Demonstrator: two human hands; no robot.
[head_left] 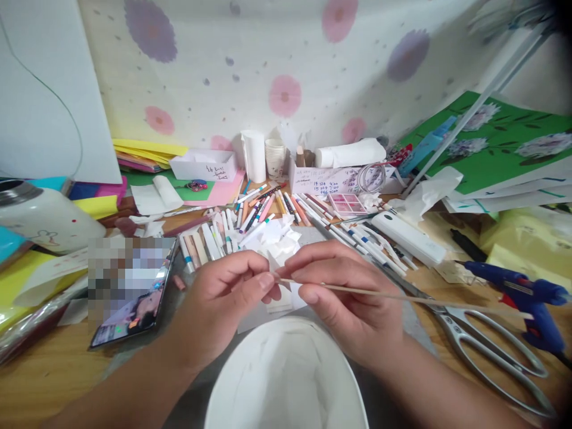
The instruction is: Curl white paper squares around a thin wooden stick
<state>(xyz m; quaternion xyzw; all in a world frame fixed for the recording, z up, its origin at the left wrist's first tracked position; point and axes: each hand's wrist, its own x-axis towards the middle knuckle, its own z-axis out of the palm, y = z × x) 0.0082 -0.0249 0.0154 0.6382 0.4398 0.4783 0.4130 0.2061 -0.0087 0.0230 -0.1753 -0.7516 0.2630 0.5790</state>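
My right hand (346, 292) pinches a thin pale stick (379, 291), which runs out to the right past my fingers. Its left end reaches the fingertips of my left hand (236, 286), which are closed at that end on a small thin white paper piece (271, 261). How far the paper touches the stick is hidden by my fingers. Just below both hands is a white bucket-like container (353, 381), with whitish lining or contents inside. Behind my fingers lies a pile of white paper scraps (279, 235).
Several markers (250, 217) spread across the table's middle. At right lie large metal scissors (469, 345), a blue glue gun (513, 280) and a white power strip-like box (406, 238). A phone (134, 304) leans at left near a white bottle (49, 217). Paper cups (275, 158) stand behind.
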